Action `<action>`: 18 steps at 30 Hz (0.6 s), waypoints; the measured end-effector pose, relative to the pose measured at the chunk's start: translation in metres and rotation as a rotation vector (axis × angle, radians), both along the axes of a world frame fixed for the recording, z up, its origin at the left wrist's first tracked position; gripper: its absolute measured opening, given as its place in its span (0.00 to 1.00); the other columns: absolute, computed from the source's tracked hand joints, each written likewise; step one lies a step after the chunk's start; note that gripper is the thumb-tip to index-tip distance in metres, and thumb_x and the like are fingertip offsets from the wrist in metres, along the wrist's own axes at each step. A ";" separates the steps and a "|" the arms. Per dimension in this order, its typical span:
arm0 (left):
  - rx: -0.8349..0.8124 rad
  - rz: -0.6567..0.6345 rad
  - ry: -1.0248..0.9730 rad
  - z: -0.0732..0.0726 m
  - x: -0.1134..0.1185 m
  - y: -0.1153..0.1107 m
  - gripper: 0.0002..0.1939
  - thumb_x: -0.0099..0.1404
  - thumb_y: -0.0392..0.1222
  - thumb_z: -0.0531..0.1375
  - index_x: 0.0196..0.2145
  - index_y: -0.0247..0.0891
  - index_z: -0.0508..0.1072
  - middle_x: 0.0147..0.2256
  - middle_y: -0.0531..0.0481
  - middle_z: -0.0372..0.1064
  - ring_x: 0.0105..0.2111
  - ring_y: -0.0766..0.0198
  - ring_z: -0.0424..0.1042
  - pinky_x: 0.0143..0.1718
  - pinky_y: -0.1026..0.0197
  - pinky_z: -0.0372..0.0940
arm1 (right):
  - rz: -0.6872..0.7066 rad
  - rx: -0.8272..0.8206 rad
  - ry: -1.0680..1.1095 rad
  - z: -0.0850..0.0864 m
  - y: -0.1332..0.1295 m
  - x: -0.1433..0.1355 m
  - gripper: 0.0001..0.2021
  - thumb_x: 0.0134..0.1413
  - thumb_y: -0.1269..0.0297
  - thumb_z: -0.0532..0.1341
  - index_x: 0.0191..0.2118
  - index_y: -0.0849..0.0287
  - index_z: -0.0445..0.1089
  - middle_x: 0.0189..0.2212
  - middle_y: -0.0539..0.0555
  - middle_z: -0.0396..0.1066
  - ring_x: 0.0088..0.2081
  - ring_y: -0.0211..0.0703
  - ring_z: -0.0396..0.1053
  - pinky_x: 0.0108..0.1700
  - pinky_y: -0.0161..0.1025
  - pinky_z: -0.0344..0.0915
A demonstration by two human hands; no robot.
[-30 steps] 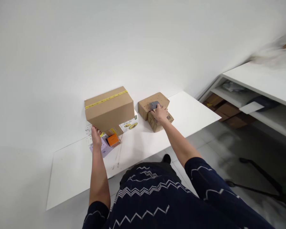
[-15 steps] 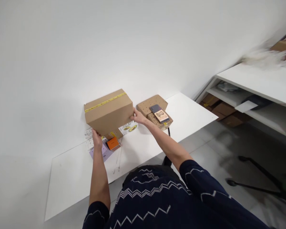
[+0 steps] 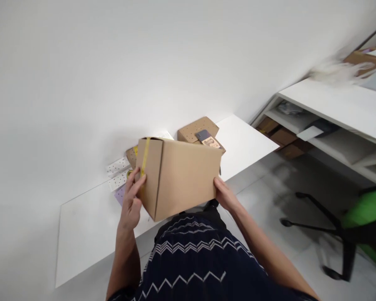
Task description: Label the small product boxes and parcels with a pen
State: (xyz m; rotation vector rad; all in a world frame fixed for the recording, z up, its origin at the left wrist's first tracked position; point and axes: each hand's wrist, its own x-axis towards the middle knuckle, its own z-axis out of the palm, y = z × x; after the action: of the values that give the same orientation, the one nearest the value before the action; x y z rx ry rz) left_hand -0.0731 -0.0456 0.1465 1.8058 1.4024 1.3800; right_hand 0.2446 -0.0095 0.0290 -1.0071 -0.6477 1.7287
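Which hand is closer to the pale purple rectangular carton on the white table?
Left. The left hand, holding the large brown cardboard box, appears just right of the pale purple carton; the right hand holds that box's opposite side, farther from the carton.

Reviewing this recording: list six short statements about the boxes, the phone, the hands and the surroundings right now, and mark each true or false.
1. The left hand and the right hand hold the large box. True.
2. The phone lies directly on the tabletop. False: the phone rests on the smaller brown boxes.
3. Yellow tape crosses the large box's end near the left hand. True.
4. The large box stands against the wall. False: it is held away from the wall.
5. White dotted packages show left of the large box. True.
6. The chair is red. False: the chair is green and black.
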 end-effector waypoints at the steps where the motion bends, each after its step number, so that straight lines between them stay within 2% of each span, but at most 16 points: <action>1: -0.031 -0.021 0.093 -0.002 0.001 0.001 0.26 0.69 0.63 0.52 0.58 0.54 0.72 0.67 0.49 0.55 0.68 0.47 0.52 0.69 0.39 0.48 | -0.003 -0.053 0.022 -0.016 -0.005 -0.008 0.25 0.51 0.45 0.67 0.51 0.51 0.70 0.49 0.55 0.76 0.54 0.55 0.71 0.53 0.53 0.71; 5: -0.093 0.045 0.354 -0.022 0.021 0.011 0.22 0.68 0.55 0.58 0.58 0.52 0.72 0.64 0.47 0.60 0.64 0.45 0.59 0.66 0.37 0.52 | -0.039 -0.224 0.007 -0.072 -0.009 -0.039 0.23 0.48 0.45 0.66 0.46 0.55 0.70 0.43 0.55 0.78 0.49 0.53 0.74 0.47 0.51 0.73; 8: -0.075 0.124 0.376 -0.049 0.041 0.017 0.21 0.66 0.54 0.60 0.54 0.48 0.76 0.61 0.44 0.64 0.62 0.43 0.60 0.64 0.38 0.53 | -0.139 -0.195 -0.240 -0.097 0.002 -0.055 0.21 0.49 0.46 0.63 0.44 0.55 0.71 0.43 0.54 0.77 0.50 0.51 0.72 0.51 0.49 0.71; 10: -0.085 0.126 0.369 -0.067 0.053 0.019 0.20 0.66 0.55 0.60 0.52 0.47 0.77 0.60 0.44 0.66 0.61 0.43 0.61 0.64 0.39 0.55 | -0.099 -0.087 -0.376 -0.103 0.011 -0.060 0.19 0.51 0.48 0.62 0.45 0.55 0.72 0.43 0.54 0.77 0.51 0.50 0.71 0.54 0.50 0.69; 13: -0.124 0.081 0.378 -0.084 0.062 0.016 0.20 0.67 0.55 0.58 0.53 0.46 0.77 0.62 0.43 0.63 0.60 0.43 0.63 0.64 0.40 0.56 | -0.010 0.032 -0.397 -0.102 0.018 -0.060 0.15 0.52 0.53 0.62 0.44 0.53 0.74 0.41 0.52 0.77 0.49 0.50 0.71 0.56 0.53 0.67; 15: -0.131 0.064 0.359 -0.089 0.060 0.013 0.21 0.68 0.54 0.58 0.55 0.46 0.75 0.65 0.43 0.59 0.63 0.44 0.61 0.65 0.42 0.56 | 0.005 0.043 -0.375 -0.100 0.017 -0.054 0.13 0.51 0.57 0.62 0.42 0.53 0.75 0.39 0.51 0.78 0.49 0.50 0.71 0.57 0.54 0.65; 18: -0.132 0.109 0.245 -0.099 0.043 0.009 0.23 0.70 0.50 0.56 0.60 0.44 0.70 0.67 0.43 0.54 0.65 0.48 0.57 0.65 0.45 0.57 | 0.009 -0.012 -0.431 -0.096 0.008 -0.039 0.15 0.48 0.63 0.63 0.44 0.54 0.75 0.40 0.51 0.77 0.49 0.50 0.70 0.58 0.55 0.64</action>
State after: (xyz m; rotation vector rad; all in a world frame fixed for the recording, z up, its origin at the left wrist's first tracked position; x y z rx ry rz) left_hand -0.0305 -0.0364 0.0472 1.8843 1.6975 1.1149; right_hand 0.2057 -0.0019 -0.0669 -1.4036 -0.9146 1.5322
